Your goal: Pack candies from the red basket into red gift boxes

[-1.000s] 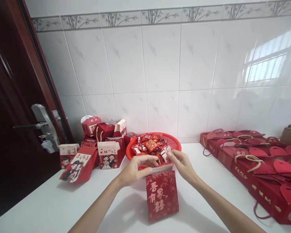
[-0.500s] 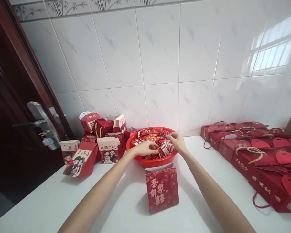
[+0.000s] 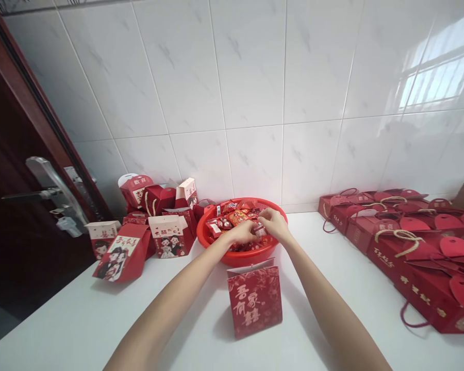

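A red plastic basket (image 3: 242, 259) holds many wrapped candies (image 3: 237, 217) in mostly red packets. Over its right half, my left hand (image 3: 244, 233) and my right hand (image 3: 274, 223) have come close together. Both hands have their fingers closed at a small red and white wrapped candy (image 3: 260, 230), which shows between the fingertips. Part of that candy is hidden by the fingers. In front of the basket, between my forearms, a red gift box (image 3: 255, 301) with pale lettering stands upright, its top open.
Several red and cream gift boxes (image 3: 119, 252) are heaped at the left by the wall. Rows of red boxes with rope handles (image 3: 394, 252) fill the right side of the white table (image 3: 193, 330). A dark door (image 3: 19, 232) with keys in its lock is at far left.
My left hand has moved right and my right hand slightly left, bringing them together over the candies. A wrapped candy now shows between them. The view has shifted slightly.
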The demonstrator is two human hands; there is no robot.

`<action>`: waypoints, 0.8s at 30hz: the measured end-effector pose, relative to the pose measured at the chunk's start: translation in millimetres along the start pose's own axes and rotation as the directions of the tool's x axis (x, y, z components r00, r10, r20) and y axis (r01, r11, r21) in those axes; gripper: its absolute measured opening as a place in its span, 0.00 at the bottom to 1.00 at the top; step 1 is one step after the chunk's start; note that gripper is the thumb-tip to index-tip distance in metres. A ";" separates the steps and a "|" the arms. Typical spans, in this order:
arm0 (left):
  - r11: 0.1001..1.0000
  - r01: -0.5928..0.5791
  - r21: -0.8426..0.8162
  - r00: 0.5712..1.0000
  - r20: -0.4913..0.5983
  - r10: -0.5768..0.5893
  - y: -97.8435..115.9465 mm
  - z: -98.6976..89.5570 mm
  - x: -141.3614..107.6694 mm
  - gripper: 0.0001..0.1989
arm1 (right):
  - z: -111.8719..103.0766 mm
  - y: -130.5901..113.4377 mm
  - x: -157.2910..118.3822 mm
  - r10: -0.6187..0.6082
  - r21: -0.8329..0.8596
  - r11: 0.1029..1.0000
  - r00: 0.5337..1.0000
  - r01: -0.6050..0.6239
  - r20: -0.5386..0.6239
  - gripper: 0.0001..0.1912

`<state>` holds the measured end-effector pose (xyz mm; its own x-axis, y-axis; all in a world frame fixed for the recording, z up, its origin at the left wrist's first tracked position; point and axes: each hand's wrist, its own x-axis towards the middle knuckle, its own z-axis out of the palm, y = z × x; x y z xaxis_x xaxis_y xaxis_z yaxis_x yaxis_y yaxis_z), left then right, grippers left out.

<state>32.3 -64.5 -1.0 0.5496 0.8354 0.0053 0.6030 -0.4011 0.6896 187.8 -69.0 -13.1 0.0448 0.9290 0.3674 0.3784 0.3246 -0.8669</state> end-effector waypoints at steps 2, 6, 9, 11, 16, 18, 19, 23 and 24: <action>0.997 -0.049 -0.054 0.999 -0.022 0.048 -3.3 -2.9 0.3 0.07 | -1.6 2.5 0.5 -0.010 0.024 1.000 0.999 0.009 0.046 0.03; 0.982 -0.124 -0.145 0.987 -0.123 0.107 -5.8 -9.8 -1.6 0.14 | -3.0 7.4 2.8 -0.047 0.146 0.989 0.989 0.025 0.144 0.08; 0.973 -0.166 -0.157 0.958 -0.260 0.122 -5.8 -14.4 -4.2 0.15 | -3.3 9.0 4.7 -0.041 0.206 0.978 0.996 0.025 0.075 0.09; 0.966 -0.190 -0.178 0.928 -0.353 0.117 -6.1 -17.1 -5.6 0.15 | -4.5 8.8 5.7 -0.008 0.262 0.965 1.000 0.011 -0.012 0.07; 0.931 -0.228 -0.285 0.817 -0.576 0.024 -10.4 -23.1 -7.3 0.17 | -10.5 7.3 6.3 0.159 0.381 0.922 0.966 -0.071 -0.205 0.07; 0.923 -0.237 -0.301 0.781 -0.625 -0.003 -11.9 -24.2 -7.7 0.17 | -11.6 6.0 5.8 0.164 0.376 0.924 0.961 -0.071 -0.221 0.07; 0.921 -0.242 -0.306 0.770 -0.639 -0.010 -12.2 -24.4 -7.9 0.17 | -11.5 4.9 5.4 0.150 0.371 0.927 0.965 -0.061 -0.216 0.06; 0.907 -0.271 -0.322 0.768 -0.640 0.003 -9.8 -23.8 -8.6 0.17 | -9.5 -1.1 2.6 0.036 0.374 0.927 0.990 0.019 -0.140 0.13; 0.902 -0.285 -0.325 0.777 -0.629 0.019 -8.8 -23.3 -8.7 0.18 | -8.9 -2.5 1.7 -0.004 0.372 0.927 0.996 0.039 -0.094 0.15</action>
<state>8.7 -59.4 9.8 0.0753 0.8781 0.4725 0.1996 -0.4776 0.8556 195.2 -69.8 -7.3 0.1304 0.9068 0.4008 0.0084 0.4033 -0.9150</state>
